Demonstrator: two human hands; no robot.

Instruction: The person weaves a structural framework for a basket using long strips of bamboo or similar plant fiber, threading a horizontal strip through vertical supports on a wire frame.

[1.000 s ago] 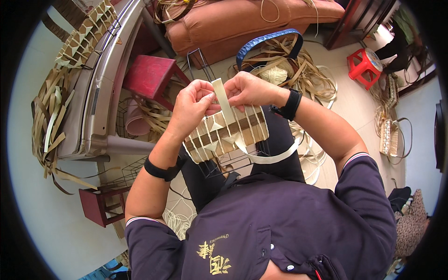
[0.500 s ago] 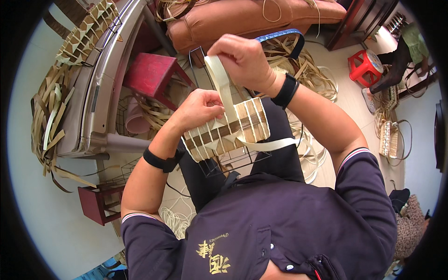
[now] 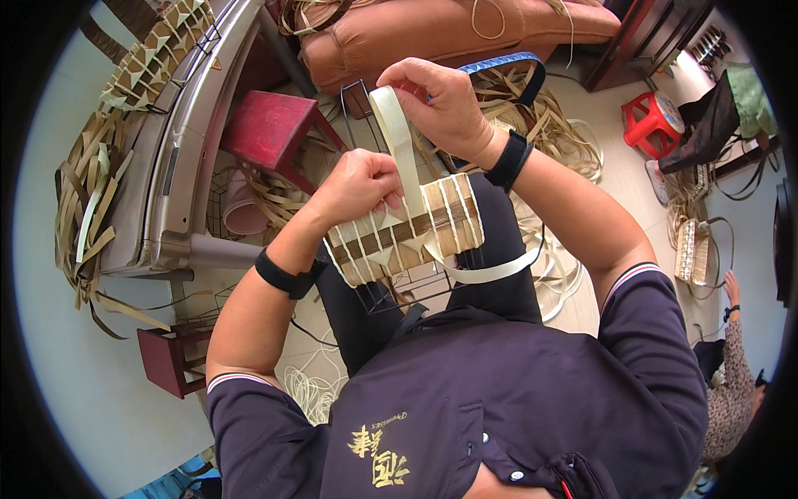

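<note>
A partly woven basket (image 3: pixel 450 224) on a black wire frame (image 3: pixel 416 293) lies across my thighs. Pale cord-like lines cross its tan and brown bands. My left hand (image 3: pixel 359 188) is closed at its far edge, fingertips beside the foot of a pale flat strip (image 3: pixel 401 150). The strip rises from the weave and bends over in a loop at the top. My right hand (image 3: pixel 440 98) pinches the strip near that loop; the exact fingertip contact is partly hidden. Another length of pale strip (image 3: pixel 499 271) curves out from the basket's near right side.
A red stool (image 3: pixel 270 133) stands at the left beside a grey metal-edged table (image 3: pixel 166 191). Bundles of strips (image 3: pixel 532 125) lie on the floor ahead, before a brown sofa (image 3: pixel 399 46). At the right are a red plastic stool (image 3: pixel 651 125) and other people.
The strip now bends into a rounder loop, and my right fingers have shifted slightly on it. My left hand has rolled a little upward. At the lower right another person's hand has come up.
</note>
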